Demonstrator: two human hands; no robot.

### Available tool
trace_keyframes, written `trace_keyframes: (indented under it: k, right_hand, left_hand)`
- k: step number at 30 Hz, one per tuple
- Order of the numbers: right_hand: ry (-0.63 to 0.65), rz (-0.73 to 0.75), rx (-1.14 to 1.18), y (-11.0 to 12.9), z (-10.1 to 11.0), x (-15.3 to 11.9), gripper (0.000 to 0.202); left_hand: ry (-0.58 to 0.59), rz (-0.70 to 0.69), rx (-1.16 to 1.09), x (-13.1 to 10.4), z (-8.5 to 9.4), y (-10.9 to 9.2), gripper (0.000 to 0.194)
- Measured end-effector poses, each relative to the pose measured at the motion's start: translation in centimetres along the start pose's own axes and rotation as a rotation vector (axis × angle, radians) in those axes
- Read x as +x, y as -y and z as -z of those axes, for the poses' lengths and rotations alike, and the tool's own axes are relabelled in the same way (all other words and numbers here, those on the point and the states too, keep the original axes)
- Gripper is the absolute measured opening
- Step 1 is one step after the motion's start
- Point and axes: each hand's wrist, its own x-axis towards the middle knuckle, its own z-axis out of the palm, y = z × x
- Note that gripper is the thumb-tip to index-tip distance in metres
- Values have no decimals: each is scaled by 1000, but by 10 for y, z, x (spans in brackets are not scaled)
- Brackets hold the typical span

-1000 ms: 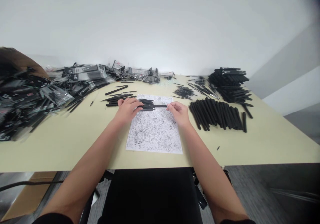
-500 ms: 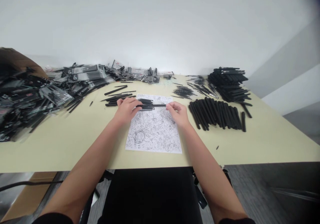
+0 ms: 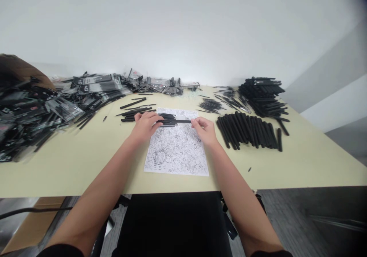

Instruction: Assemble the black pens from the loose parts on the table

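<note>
One right hand (image 3: 204, 130): pinched on the three-o'clock end of a black stick (image 3: 184, 121), held crosswise at twelve o'clock on the paper sheet (image 3: 176, 150). One left hand (image 3: 145, 126): curled over thin rods (image 3: 169, 116); grip on the stick cannot be told. Practically no shift is shown since a second ago; a steady hold is inferred. Stick: slim, straight. At the sheet's three o'clock: thick sticks (image 3: 249, 131), rowed.

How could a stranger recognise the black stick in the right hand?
On the pale yellow table, find the scribbled white sheet. Over its far part, a black stick runs sideways to the right hand. Unlike the dark sticks beside it, it is pinched by that hand.
</note>
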Motion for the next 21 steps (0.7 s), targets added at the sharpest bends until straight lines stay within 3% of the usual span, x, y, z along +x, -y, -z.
trace_keyframes:
  k: [2, 5, 12, 16, 21]
  right_hand:
    - [9, -14, -11, 1, 0, -1, 39]
    - [-17, -1, 45, 0, 0, 0, 27]
    - [19, -8, 33, -5, 1, 2, 26]
    - [60, -37, -14, -3, 0, -1, 41]
    - [21, 15, 55, -3, -1, 0, 31]
  left_hand:
    - [1, -1, -1, 0, 0, 0, 17]
    - [-3, 0, -9, 0, 0, -1, 18]
    - [-10, 1, -12, -1, 1, -1, 18]
    - [4, -4, -6, 0, 0, 0, 18]
    - [6, 10, -12, 0, 0, -1, 19]
